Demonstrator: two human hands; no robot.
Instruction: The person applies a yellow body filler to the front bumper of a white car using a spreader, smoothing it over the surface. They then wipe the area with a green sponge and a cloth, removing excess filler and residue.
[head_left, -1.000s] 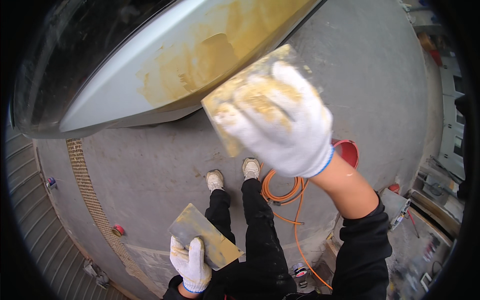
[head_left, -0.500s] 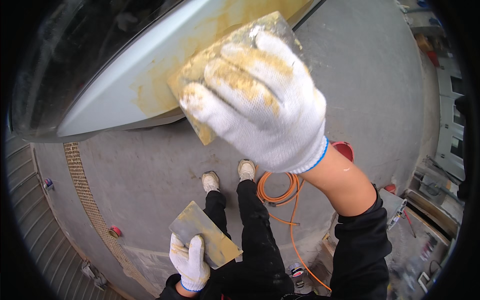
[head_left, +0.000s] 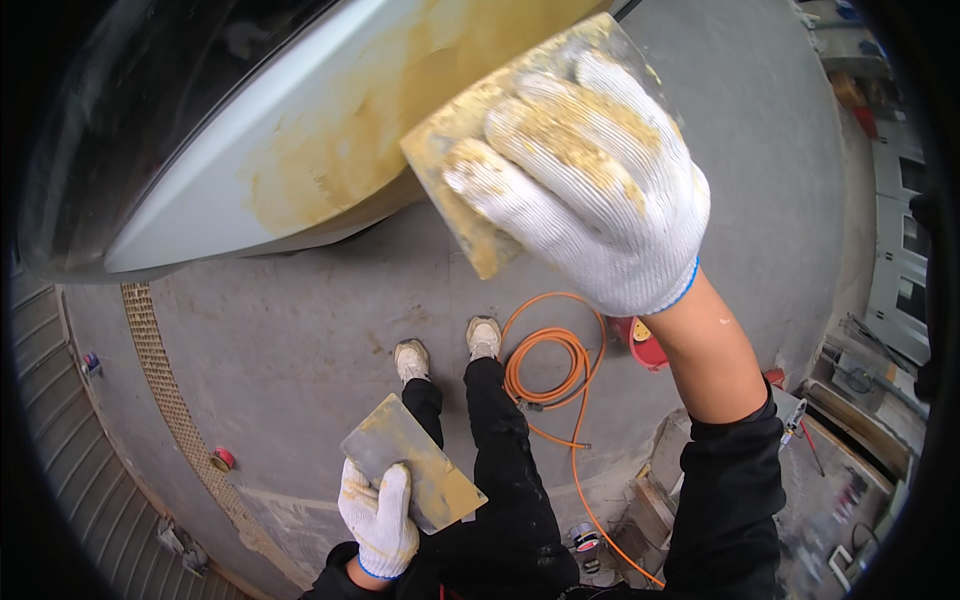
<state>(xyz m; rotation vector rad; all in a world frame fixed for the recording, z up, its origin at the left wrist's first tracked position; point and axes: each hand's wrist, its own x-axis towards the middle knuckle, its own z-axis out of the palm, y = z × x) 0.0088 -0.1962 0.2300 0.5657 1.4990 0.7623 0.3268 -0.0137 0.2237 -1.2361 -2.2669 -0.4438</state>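
My right hand [head_left: 610, 200], in a white knit glove caked with yellow-tan putty, is closed on a flat rectangular putty spreader [head_left: 455, 150]. The fingers lie spread across its back, and the thumb is hidden. Behind and to the left is a light-coloured vehicle panel [head_left: 200, 175] with tan putty [head_left: 335, 150] smeared over it. The spreader overlaps the panel's edge; whether it touches cannot be told. Low in the view, my left hand [head_left: 380, 520], also gloved, grips a second putty spreader [head_left: 415, 460], its thumb on top. Putty coats that spreader's right corner.
An orange hose [head_left: 550, 365] lies coiled on the grey floor [head_left: 290, 350] right of my shoes [head_left: 483, 338]. Beyond my right forearm stands a red bucket [head_left: 648, 350]. A drain grate [head_left: 160, 350] and a small red can [head_left: 222, 459] are at left; clutter fills the lower right.
My right hand and its spreader have moved right, uncovering more of the puttied panel. The red bucket and hose show more fully. My left hand has barely moved.
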